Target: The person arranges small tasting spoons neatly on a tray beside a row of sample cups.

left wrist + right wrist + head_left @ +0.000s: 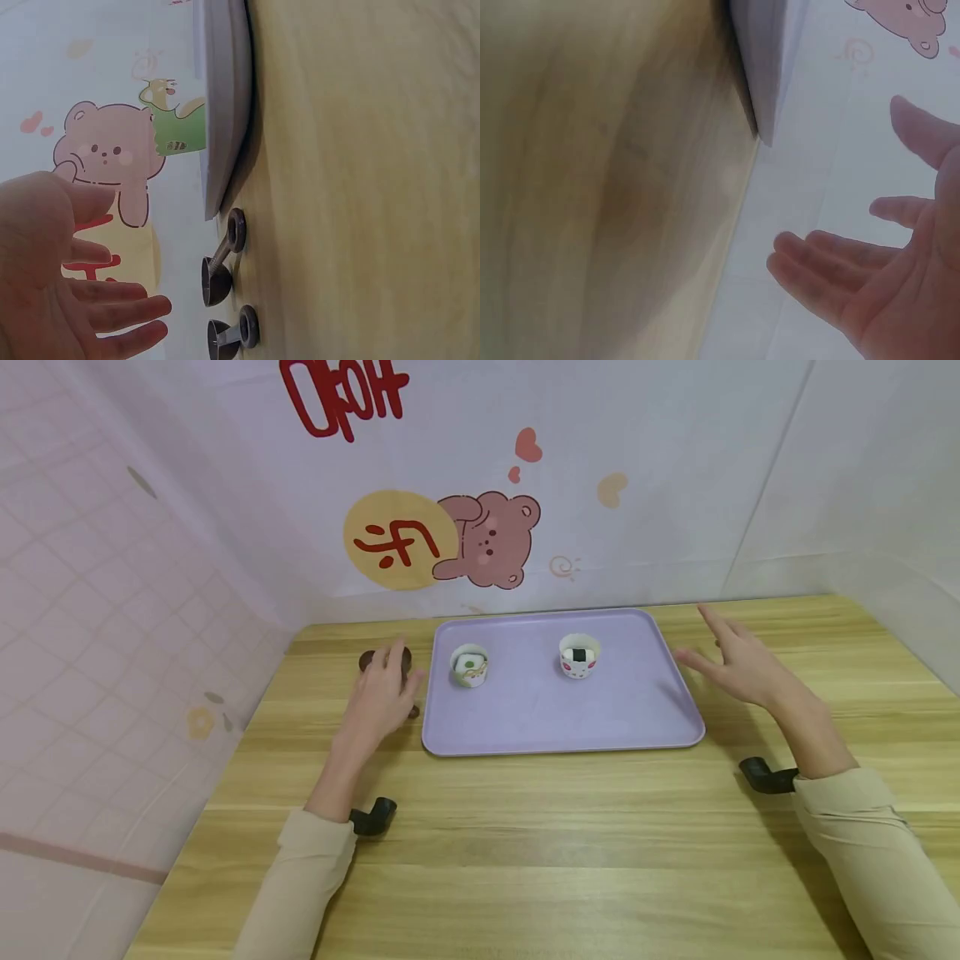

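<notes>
My left hand (378, 697) is over the table just left of a lilac tray (540, 722), fingers loosely extended. Beneath and beside it lie two small dark measuring spoons with ring-ended handles, partly covered by the hand in the head view; the left wrist view shows one spoon (217, 281) nearer the tray and a second spoon (223, 341) farther off, both apart from the fingers. On the tray stand a small cup (470, 668) with a white and green piece inside and another cup (578, 658) with a white, black-banded piece. Beyond the tray's right edge, my right hand (742, 664) is raised with spread fingers, holding nothing.
A wood-grain table (525, 843) carries everything. Behind it hangs a white backdrop (660, 435) with a printed bear and hearts, and a pale grid-patterned sheet (97, 593) covers the left side. Black mounts (375, 817) are strapped at both wrists.
</notes>
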A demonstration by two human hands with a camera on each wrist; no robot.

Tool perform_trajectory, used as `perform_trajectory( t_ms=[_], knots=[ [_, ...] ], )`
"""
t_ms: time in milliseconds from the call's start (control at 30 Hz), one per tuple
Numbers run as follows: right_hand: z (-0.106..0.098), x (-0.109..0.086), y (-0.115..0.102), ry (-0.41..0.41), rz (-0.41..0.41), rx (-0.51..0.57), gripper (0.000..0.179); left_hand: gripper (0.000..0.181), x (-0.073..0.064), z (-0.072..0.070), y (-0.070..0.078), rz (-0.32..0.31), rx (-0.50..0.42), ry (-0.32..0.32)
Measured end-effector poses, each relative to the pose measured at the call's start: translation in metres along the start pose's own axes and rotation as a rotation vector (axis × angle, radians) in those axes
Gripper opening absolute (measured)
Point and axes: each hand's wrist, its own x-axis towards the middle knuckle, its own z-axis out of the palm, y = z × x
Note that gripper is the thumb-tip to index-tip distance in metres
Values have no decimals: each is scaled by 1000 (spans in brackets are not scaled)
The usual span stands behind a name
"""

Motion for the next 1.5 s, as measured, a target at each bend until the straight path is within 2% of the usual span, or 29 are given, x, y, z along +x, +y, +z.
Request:
perform_trajectory(
  t_ms=[267, 500, 667, 1133, 1500],
  knots=[
    [1, 4, 7, -23, -6, 16, 86, 63, 3, 2, -2, -15, -41, 3],
    [1, 8, 7, -48, 4, 17, 80, 62, 6, 4, -5, -74, -88, -23],
    [3, 8, 8, -67, 9, 28, 78, 60, 7, 7, -7, -93, -117, -30],
    [9, 15, 11, -107, 4, 32, 74, 48, 12, 15, -13, -149, -161, 14],
    [11, 20, 11, -168, 1, 120, 73, 43, 14, 16, -13, -210, -225, 2]
  ],
)
